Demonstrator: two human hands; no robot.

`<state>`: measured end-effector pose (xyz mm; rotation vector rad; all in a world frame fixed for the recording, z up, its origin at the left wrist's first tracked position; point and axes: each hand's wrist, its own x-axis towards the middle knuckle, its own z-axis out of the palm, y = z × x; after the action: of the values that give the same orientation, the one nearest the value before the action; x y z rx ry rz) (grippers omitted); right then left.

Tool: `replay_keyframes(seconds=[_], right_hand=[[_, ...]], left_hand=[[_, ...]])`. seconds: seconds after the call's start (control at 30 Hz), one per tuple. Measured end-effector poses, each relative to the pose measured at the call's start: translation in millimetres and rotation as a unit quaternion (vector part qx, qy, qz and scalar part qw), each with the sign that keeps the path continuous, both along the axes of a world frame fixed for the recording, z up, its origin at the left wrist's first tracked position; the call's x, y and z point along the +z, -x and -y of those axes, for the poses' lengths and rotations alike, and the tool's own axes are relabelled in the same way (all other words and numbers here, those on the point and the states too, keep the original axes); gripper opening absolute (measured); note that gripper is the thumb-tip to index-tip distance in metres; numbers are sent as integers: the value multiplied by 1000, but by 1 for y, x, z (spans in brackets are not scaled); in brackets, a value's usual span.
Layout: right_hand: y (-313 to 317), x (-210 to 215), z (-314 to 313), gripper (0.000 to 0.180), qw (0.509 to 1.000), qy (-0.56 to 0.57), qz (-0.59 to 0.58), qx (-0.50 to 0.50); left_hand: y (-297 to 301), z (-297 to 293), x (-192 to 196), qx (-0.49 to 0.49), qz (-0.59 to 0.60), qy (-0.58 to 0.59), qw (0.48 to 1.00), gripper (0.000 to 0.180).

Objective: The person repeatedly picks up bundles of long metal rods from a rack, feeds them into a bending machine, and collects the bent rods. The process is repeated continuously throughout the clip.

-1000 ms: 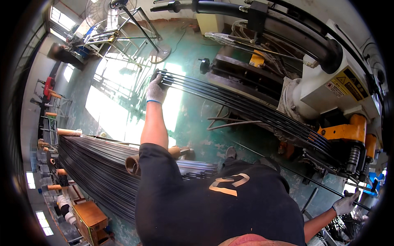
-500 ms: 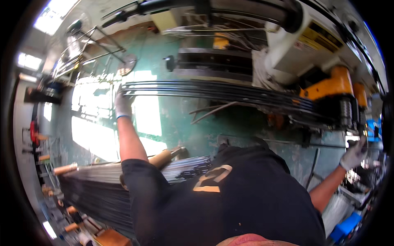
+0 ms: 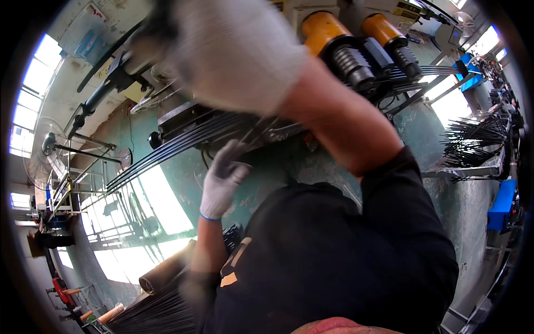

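My left hand [image 3: 221,181], in a pale work glove with a blue cuff edge, is raised in front of my body. Its fingers stretch upward with the thumb apart, and I see nothing held in it. Just beyond the fingertips runs a bundle of long dark rods [image 3: 167,151], slanting from the lower left up into the machine. Close to the camera, my gloved right hand [image 3: 236,55] crosses above the rods. Motion smears it, and its fingers merge with dark shapes at the top left, so its grip is hidden.
Orange cylinders with coiled springs [image 3: 351,64] belong to the machine ahead. More dark rods rest on a rack [image 3: 167,295] at lower left, beside a brown roll [image 3: 161,273]. A standing fan [image 3: 50,145] is far left. Bundled rods [image 3: 475,142] and a blue box [image 3: 502,205] are right.
My left hand has left the rod ends and come in toward my body. My right arm has swung from the far right up across the front. The view has turned to the right.
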<state>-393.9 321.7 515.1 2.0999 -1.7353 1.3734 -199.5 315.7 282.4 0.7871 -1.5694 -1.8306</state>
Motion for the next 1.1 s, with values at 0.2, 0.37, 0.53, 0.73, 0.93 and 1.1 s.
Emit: replay_keyframes(seconds=[0.2,0.37,0.53,0.73,0.93,1.1], right_hand=[[-12,-36,-29,40,967,-39,-22,252],[41,-209,-128,79,894,-54,57,441],[169,-428,-227,54,817,-513,4,262],[330,-430,-345,23,834,-546,58,57],[350,-395,-342,40,905,-417,-71,48],[193,-332,-281,9,952,-259,-93,135]], left_hand=[[69,-68,-60,34,225,357,906,48],[24,-140,-25,355,-168,-43,919,28],[-61,-165,22,583,-290,-127,748,16],[-168,-205,-14,715,-255,-177,626,13],[-238,-222,-85,771,-273,-209,536,17],[-204,-213,-136,735,-261,-246,575,16]])
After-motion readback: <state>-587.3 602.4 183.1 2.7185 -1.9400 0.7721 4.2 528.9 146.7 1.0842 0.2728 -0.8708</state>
